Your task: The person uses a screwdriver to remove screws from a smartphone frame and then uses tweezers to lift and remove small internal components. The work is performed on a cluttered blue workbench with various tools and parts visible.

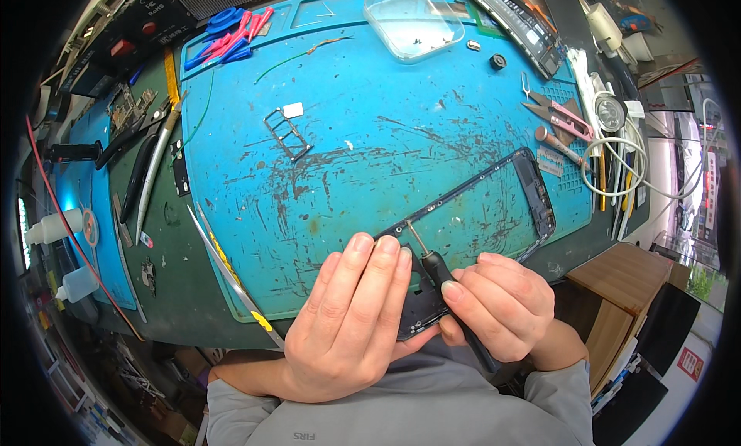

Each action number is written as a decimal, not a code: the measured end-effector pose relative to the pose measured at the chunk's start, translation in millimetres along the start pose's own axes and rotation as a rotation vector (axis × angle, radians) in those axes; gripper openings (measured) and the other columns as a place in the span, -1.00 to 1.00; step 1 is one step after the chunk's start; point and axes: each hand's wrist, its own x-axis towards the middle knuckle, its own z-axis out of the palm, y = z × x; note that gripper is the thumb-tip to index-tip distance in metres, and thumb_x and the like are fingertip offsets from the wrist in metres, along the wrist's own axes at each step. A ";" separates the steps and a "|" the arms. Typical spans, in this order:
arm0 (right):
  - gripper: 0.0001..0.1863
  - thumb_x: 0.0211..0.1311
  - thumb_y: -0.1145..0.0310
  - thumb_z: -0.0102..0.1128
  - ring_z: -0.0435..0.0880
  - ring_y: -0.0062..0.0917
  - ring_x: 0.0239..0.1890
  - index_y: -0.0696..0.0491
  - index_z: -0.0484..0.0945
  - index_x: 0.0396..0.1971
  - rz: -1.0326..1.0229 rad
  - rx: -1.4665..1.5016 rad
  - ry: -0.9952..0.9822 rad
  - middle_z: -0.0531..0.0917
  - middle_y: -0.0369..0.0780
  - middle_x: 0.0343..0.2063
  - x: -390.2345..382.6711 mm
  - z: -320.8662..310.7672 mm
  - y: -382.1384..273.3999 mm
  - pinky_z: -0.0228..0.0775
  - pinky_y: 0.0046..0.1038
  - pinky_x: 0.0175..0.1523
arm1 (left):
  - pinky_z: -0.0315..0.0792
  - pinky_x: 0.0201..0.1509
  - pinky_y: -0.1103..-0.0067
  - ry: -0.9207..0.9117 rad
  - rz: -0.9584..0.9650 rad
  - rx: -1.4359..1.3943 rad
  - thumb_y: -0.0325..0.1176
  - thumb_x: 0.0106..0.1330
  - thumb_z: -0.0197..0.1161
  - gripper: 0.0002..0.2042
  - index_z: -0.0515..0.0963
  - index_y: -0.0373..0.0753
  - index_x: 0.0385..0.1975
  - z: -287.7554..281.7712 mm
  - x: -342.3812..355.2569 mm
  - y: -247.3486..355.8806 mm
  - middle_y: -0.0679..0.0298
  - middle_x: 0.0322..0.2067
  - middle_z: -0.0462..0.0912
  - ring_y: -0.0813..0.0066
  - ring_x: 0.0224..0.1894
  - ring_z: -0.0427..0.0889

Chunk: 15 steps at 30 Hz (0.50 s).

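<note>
Here's the work in hand: a dark, hollow, rectangular phone frame (532,187), lying at a slant, its near end close to the wearer's grey shirt (363,423). The left hand (351,322) grips that end, straight fingers above, thumb below; the right hand (502,311) curls its fingers round a slim, black-handled screwdriver (438,268). Its bare metal tip sits at the frame's left rail, and whether it touches can't be called from here.

Progress? The frame's middle gapes right through to the mat, so I'd judge it stripped, with any refitting wholly to come; whether screws remain is too small to tell.

Now the room: left of and beyond the frame runs a broad stretch of scuffed blue mat (417,106), broken by a black ladder-shaped part (287,134) and a small white card (293,109). Tighter elsewhere: the dark green desk (185,315) ends close by the frame's near end, pink-handled snips (567,118) lie just past its far end, and silver-and-yellow tweezers (235,278) slant well off to its left.
</note>
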 end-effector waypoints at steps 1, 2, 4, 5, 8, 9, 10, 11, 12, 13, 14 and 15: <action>-0.74 0.42 0.27 0.38 0.74 -0.46 -0.24 0.14 0.82 -0.08 0.001 0.000 -0.002 0.78 -0.21 -0.25 0.2 -0.2 -0.1 0.78 -0.38 -0.08 | 0.66 0.29 0.18 0.002 0.000 -0.002 0.13 0.50 0.28 -0.37 0.73 -0.47 0.08 0.2 0.0 -0.2 -0.04 0.14 0.73 -0.05 0.24 0.71; -0.73 0.42 0.27 0.38 0.74 -0.46 -0.23 0.15 0.81 -0.08 0.000 0.002 -0.003 0.78 -0.21 -0.24 0.4 -0.5 0.0 0.78 -0.37 -0.07 | 0.67 0.29 0.18 0.000 0.000 -0.006 0.12 0.50 0.29 -0.37 0.73 -0.48 0.08 -0.2 0.1 -0.3 -0.04 0.14 0.73 -0.06 0.24 0.71; -0.73 0.42 0.27 0.38 0.75 -0.45 -0.22 0.16 0.81 -0.08 -0.003 0.007 -0.006 0.79 -0.20 -0.24 0.6 -0.9 0.3 0.79 -0.36 -0.05 | 0.67 0.28 0.18 -0.005 0.001 -0.015 0.11 0.49 0.30 -0.38 0.73 -0.48 0.08 -1.0 0.5 -0.6 -0.05 0.14 0.73 -0.06 0.24 0.71; -0.73 0.43 0.27 0.38 0.75 -0.44 -0.21 0.16 0.81 -0.08 0.008 0.015 0.000 0.79 -0.19 -0.23 -0.7 -1.3 0.0 0.79 -0.35 -0.05 | 0.67 0.28 0.18 -0.002 0.003 -0.018 0.11 0.49 0.31 -0.38 0.73 -0.49 0.08 -0.9 0.7 -0.9 -0.05 0.14 0.73 -0.07 0.24 0.71; -0.72 0.44 0.27 0.38 0.76 -0.43 -0.20 0.18 0.80 -0.09 0.026 0.031 0.013 0.80 -0.17 -0.23 -4.0 -2.0 -0.7 0.80 -0.34 -0.03 | 0.69 0.28 0.21 0.008 -0.002 -0.023 0.06 0.51 0.29 -0.42 0.74 -0.47 0.07 -0.5 1.7 -1.1 -0.03 0.15 0.72 -0.03 0.24 0.70; -0.72 0.44 0.27 0.37 0.76 -0.43 -0.20 0.19 0.80 -0.08 0.024 0.030 0.015 0.80 -0.17 -0.22 -3.4 -2.1 -0.3 0.80 -0.34 -0.02 | 0.69 0.27 0.25 0.012 -0.011 -0.020 0.03 0.54 0.27 -0.46 0.75 -0.45 0.06 -0.6 2.4 -0.5 0.00 0.15 0.73 0.02 0.24 0.70; -0.72 0.44 0.27 0.37 0.76 -0.42 -0.19 0.19 0.80 -0.08 0.021 0.029 0.017 0.80 -0.16 -0.22 -3.0 -2.1 -0.1 0.80 -0.33 -0.02 | 0.70 0.27 0.28 0.016 -0.021 -0.017 -0.01 0.56 0.24 -0.50 0.76 -0.42 0.05 -0.7 2.8 -0.1 0.02 0.15 0.73 0.07 0.25 0.70; -0.72 0.44 0.27 0.37 0.76 -0.43 -0.19 0.19 0.80 -0.08 0.022 0.028 0.020 0.80 -0.16 -0.22 -3.5 -1.9 -0.2 0.80 -0.33 -0.02 | 0.70 0.27 0.28 0.017 -0.020 -0.016 -0.01 0.57 0.23 -0.50 0.76 -0.42 0.05 -0.7 3.0 -0.1 0.02 0.15 0.73 0.07 0.25 0.70; -0.71 0.45 0.27 0.37 0.76 -0.43 -0.19 0.19 0.80 -0.07 0.023 0.027 0.023 0.80 -0.17 -0.22 -4.3 -1.3 -0.4 0.80 -0.33 -0.02 | 0.71 0.27 0.28 0.018 -0.018 -0.015 -0.01 0.57 0.22 -0.50 0.77 -0.42 0.05 -0.4 3.1 -0.1 0.02 0.15 0.73 0.07 0.25 0.70; -0.71 0.45 0.27 0.37 0.76 -0.43 -0.19 0.19 0.80 -0.07 0.024 0.025 0.026 0.80 -0.17 -0.22 -4.7 -1.1 -0.5 0.79 -0.33 -0.02 | 0.71 0.26 0.28 0.020 -0.017 -0.015 -0.01 0.58 0.22 -0.50 0.77 -0.42 0.05 -0.2 3.2 -0.2 0.02 0.15 0.73 0.07 0.24 0.70; -0.71 0.45 0.27 0.37 0.76 -0.44 -0.18 0.19 0.80 -0.07 0.016 0.023 0.018 0.79 -0.17 -0.22 -4.4 -1.3 -0.4 0.79 -0.34 -0.02 | 0.70 0.26 0.25 0.013 -0.008 -0.019 0.03 0.54 0.25 -0.46 0.75 -0.45 0.06 -0.4 2.7 -0.6 -0.01 0.15 0.73 0.02 0.24 0.70; -0.72 0.45 0.28 0.36 0.75 -0.44 -0.18 0.19 0.80 -0.06 0.009 0.021 0.010 0.79 -0.18 -0.23 -3.7 -1.7 -0.1 0.79 -0.34 -0.01 | 0.69 0.26 0.21 0.006 0.002 -0.023 0.07 0.51 0.29 -0.41 0.74 -0.48 0.08 -0.9 1.8 -1.4 -0.03 0.14 0.72 -0.03 0.24 0.70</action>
